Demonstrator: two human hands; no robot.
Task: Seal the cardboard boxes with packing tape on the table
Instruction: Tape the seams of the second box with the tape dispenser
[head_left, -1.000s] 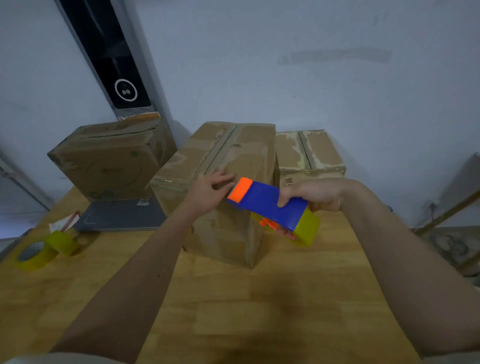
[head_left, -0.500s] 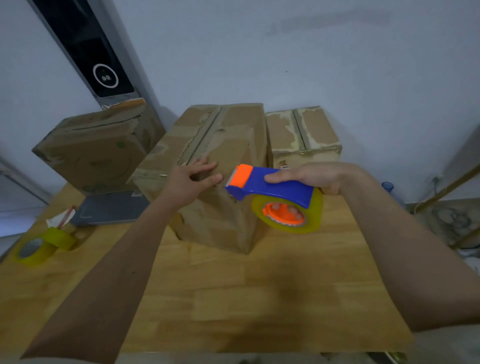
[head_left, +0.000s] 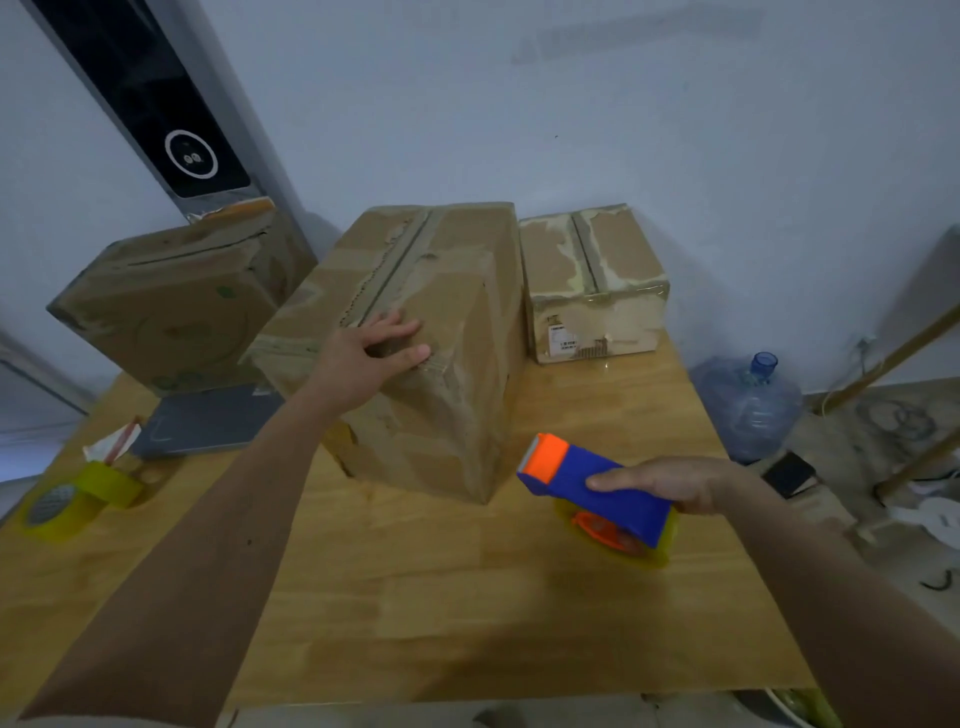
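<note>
- Head view: left hand (head_left: 371, 356) flat on the top front edge of the middle cardboard box (head_left: 415, 332), fingers spread, pressing, nothing pinched.
- Right hand (head_left: 670, 483) has its grip wrapped round the blue-orange tape dispenser (head_left: 597, 488); dispenser low over the worktop (head_left: 467, 597) near the right edge, apart from the box.
- Middle box sits mid-worktop, seam along its top.
- Second box (head_left: 592, 280) at the far right corner, third box (head_left: 166, 306) at the far left.
- Two yellow tape rolls (head_left: 78, 499) at the left edge.

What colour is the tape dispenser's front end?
Orange, on the tape dispenser in the head view.
</note>
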